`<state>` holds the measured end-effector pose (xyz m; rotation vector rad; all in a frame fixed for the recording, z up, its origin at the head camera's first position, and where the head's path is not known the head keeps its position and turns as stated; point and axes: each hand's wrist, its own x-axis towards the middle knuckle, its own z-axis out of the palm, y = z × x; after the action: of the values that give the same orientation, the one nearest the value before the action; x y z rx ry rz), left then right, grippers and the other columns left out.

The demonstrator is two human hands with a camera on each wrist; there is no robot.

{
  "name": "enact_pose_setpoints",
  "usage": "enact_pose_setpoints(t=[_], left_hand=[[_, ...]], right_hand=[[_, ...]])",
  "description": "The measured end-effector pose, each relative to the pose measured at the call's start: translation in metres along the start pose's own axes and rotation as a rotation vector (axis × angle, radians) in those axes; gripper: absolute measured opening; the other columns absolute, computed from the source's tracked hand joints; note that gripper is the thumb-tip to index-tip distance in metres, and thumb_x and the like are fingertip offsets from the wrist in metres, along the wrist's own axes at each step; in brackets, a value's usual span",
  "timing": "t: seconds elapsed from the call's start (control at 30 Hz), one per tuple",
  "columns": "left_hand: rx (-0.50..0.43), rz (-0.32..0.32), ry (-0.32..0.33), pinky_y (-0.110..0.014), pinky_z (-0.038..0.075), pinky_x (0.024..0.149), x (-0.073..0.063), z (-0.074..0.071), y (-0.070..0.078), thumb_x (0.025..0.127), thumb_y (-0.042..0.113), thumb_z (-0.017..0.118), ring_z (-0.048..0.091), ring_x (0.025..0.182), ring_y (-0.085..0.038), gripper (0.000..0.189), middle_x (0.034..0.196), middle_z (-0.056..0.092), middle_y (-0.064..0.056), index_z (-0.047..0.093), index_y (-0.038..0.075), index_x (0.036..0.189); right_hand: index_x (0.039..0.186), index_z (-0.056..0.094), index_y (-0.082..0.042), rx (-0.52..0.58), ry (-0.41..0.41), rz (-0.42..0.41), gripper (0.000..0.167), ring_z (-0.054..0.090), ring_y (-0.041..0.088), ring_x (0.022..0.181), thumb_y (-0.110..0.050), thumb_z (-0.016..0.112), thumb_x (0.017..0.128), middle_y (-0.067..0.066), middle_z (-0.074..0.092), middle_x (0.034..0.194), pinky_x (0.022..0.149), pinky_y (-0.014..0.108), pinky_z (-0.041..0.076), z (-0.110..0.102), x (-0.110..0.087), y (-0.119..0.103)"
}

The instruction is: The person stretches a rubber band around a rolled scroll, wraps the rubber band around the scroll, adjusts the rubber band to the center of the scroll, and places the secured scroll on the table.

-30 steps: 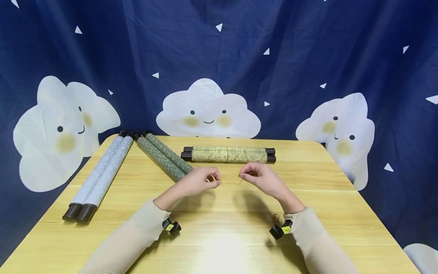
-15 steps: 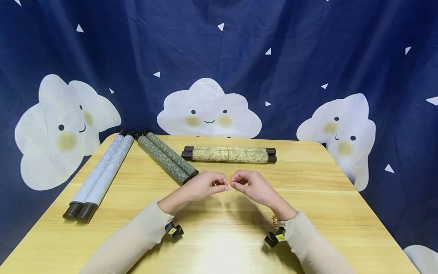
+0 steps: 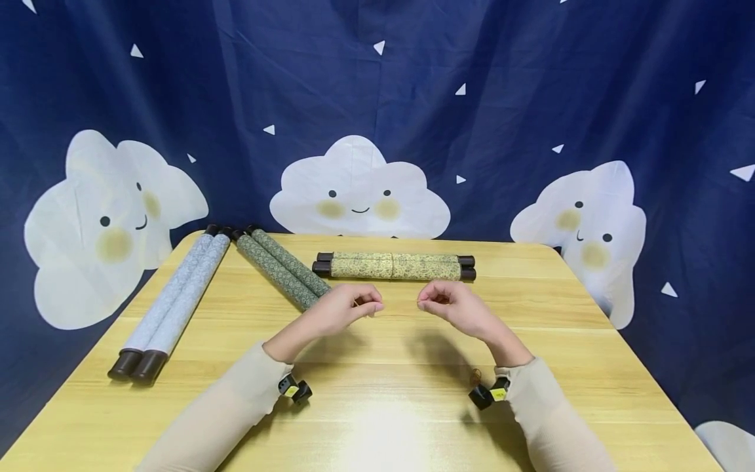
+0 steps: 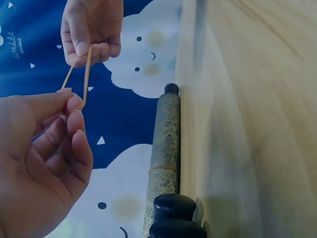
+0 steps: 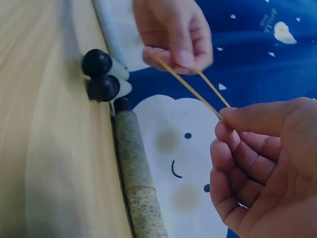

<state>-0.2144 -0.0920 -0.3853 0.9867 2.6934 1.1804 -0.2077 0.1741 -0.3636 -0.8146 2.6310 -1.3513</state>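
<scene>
A thin tan rubber band [image 5: 189,88] is stretched between both hands above the table, its two strands showing in the wrist views. My left hand [image 3: 339,308] pinches one end between thumb and fingertips. The other end is pinched by my right hand [image 3: 463,311], a short gap away. Just beyond the hands lies a yellow patterned scroll [image 3: 360,267] with dark end knobs and a thin band around its middle. Behind my left hand, partly hidden by it, is a dark green patterned scroll [image 3: 277,270] lying diagonally.
A light blue scroll [image 3: 177,295] lies along the left side of the wooden table [image 3: 377,380]. Small brown loops [image 3: 475,376] show at the right wrist, beside its camera [image 3: 482,396]. A dark blue curtain [image 3: 377,98] with clouds hangs behind.
The hands came together half a second ago and have since drawn apart sideways, slightly farther from me. The rubber band now spans between them. The scrolls have stayed in place.
</scene>
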Motion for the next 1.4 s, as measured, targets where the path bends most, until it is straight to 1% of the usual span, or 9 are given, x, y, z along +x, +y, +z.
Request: enact_pose_setpoints(t=[0.13,0.37,0.5,0.63,0.83,0.97,1.13,1.27,1.4], left_hand=[[0.029,0.009,-0.028,-0.025,0.053,0.071,0.000,0.002,-0.001,0.097,0.024,0.062,0.061,0.077,-0.007,0.008,0.084,0.066,0.012,0.068,0.019,0.098],[0.034,0.036,-0.184,-0.022,0.054,0.074,-0.001,0.009,0.000,0.097,0.019,0.062,0.063,0.084,-0.005,0.008,0.097,0.070,0.008,0.068,0.019,0.102],[0.052,0.062,-0.190,-0.023,0.053,0.076,0.001,0.010,0.001,0.098,0.022,0.061,0.064,0.088,-0.005,0.010,0.101,0.069,0.008,0.067,0.019,0.106],[0.052,0.039,-0.173,-0.024,0.053,0.079,0.003,0.006,-0.001,0.097,0.026,0.063,0.064,0.093,-0.008,0.021,0.110,0.067,0.006,0.065,0.016,0.115],[0.063,0.001,-0.147,-0.026,0.054,0.076,0.000,-0.005,-0.006,0.096,0.028,0.064,0.063,0.092,-0.007,0.031,0.118,0.066,-0.001,0.063,0.014,0.124],[0.111,0.010,-0.174,-0.026,0.054,0.074,-0.003,-0.015,-0.015,0.097,0.028,0.064,0.063,0.088,-0.006,0.032,0.116,0.067,-0.004,0.063,0.012,0.124],[0.178,0.029,-0.180,-0.031,0.055,0.079,-0.006,-0.034,-0.030,0.096,0.024,0.065,0.065,0.090,-0.008,0.031,0.115,0.067,-0.008,0.063,0.007,0.122],[0.277,0.031,-0.172,-0.036,0.054,0.084,-0.009,-0.052,-0.040,0.094,0.024,0.068,0.065,0.093,-0.013,0.032,0.115,0.067,-0.007,0.064,0.007,0.121],[0.415,0.028,-0.179,-0.042,0.052,0.089,-0.012,-0.066,-0.049,0.090,0.026,0.072,0.064,0.100,-0.020,0.036,0.117,0.066,-0.005,0.065,0.008,0.121]], right_hand=[[0.096,0.069,-0.004,0.096,0.024,0.027,0.010,0.058,0.025,0.082,-0.013,0.066,0.094,0.007,0.066,0.092,0.069,0.028,0.049,-0.004,0.001,0.002],[0.100,0.066,0.000,0.283,-0.008,0.034,0.014,0.065,0.023,0.092,-0.012,0.065,0.095,0.011,0.067,0.097,0.083,0.034,0.053,-0.002,0.000,0.002],[0.101,0.063,0.004,0.318,-0.009,0.048,0.016,0.065,0.023,0.091,-0.011,0.063,0.096,0.013,0.066,0.095,0.087,0.036,0.053,-0.001,0.001,0.003],[0.102,0.065,0.004,0.271,0.029,0.066,0.018,0.061,0.024,0.087,-0.013,0.063,0.096,0.011,0.064,0.091,0.083,0.035,0.053,-0.003,0.002,0.002],[0.102,0.067,0.003,0.213,0.070,0.096,0.019,0.059,0.025,0.084,-0.015,0.065,0.096,0.010,0.064,0.090,0.075,0.030,0.051,-0.006,0.002,0.002],[0.101,0.068,0.000,0.181,0.096,0.103,0.016,0.058,0.025,0.084,-0.015,0.065,0.096,0.011,0.064,0.090,0.071,0.028,0.049,-0.009,0.003,0.005],[0.101,0.067,-0.002,0.160,0.132,0.114,0.013,0.058,0.032,0.087,-0.014,0.063,0.096,0.012,0.063,0.089,0.070,0.029,0.049,-0.012,0.002,0.007],[0.102,0.067,0.000,0.149,0.146,0.115,0.015,0.058,0.036,0.089,-0.014,0.063,0.096,0.008,0.064,0.090,0.070,0.030,0.050,-0.014,0.002,0.007],[0.102,0.067,-0.001,0.143,0.163,0.117,0.015,0.058,0.041,0.090,-0.014,0.063,0.096,0.007,0.064,0.089,0.069,0.031,0.049,-0.016,0.002,0.008]])
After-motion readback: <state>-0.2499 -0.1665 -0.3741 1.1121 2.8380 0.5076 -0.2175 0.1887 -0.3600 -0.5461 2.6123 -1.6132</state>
